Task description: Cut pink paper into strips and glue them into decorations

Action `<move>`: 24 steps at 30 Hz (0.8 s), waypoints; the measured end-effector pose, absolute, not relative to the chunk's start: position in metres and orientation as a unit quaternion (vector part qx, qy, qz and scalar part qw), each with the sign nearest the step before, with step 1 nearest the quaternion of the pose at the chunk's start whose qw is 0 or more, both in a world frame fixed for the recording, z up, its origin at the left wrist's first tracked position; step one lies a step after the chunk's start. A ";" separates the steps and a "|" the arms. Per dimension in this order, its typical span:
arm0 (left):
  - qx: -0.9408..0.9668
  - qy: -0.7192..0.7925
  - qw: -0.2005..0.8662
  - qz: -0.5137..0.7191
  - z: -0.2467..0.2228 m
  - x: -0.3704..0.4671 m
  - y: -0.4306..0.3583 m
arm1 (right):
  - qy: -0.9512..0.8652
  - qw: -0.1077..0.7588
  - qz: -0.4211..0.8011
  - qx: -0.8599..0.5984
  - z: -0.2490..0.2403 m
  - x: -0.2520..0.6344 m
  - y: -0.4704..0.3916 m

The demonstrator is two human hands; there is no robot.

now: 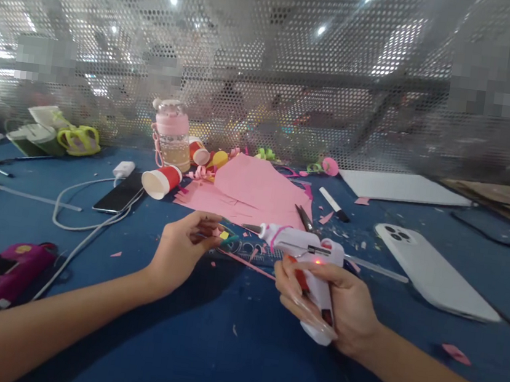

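My right hand is wrapped around the handle of a white hot glue gun with a pink ring near its nozzle and an orange trigger. A red light glows on its side, and a clear glue stick sticks out behind. The nozzle points left, towards my left hand, whose fingers pinch a small teal paper piece with yellow and pink bits. The tip is close to this piece; whether they touch I cannot tell. Below the nozzle lie a clear ruler and a thin pink strip.
Pink paper sheets lie behind my hands, with scissors at their edge. A red paper cup, a water bottle and a black phone stand or lie left; a white phone is right. A purple toy-like device sits front left.
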State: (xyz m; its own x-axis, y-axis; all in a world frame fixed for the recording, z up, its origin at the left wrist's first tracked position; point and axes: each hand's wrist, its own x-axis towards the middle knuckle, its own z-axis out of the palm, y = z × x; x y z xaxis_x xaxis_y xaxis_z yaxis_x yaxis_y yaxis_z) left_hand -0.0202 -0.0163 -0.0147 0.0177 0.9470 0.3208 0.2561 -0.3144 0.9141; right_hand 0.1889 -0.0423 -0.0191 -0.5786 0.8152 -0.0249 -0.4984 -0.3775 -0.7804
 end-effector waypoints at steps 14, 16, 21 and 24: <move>0.649 0.480 0.300 0.508 -0.010 -0.019 -0.020 | -0.466 0.415 0.679 -0.387 -0.021 0.186 -0.052; 0.642 0.472 0.316 0.515 -0.011 -0.019 -0.019 | -0.466 0.415 0.683 -0.380 -0.021 0.186 -0.051; 0.624 0.469 0.347 0.520 -0.014 -0.019 -0.017 | -0.447 0.434 0.694 -0.360 -0.018 0.186 -0.050; 0.583 0.460 0.418 0.523 -0.014 -0.018 -0.014 | -0.436 0.433 0.729 -0.302 -0.017 0.187 -0.049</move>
State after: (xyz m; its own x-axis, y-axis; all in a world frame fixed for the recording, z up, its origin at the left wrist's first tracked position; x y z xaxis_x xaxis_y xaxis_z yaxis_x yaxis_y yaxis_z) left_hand -0.0184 -0.0138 -0.0138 0.0286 0.9740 0.2249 0.0983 -0.2266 0.9690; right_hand 0.1870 -0.0490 -0.0172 -0.4422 0.8947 -0.0629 -0.3670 -0.2445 -0.8975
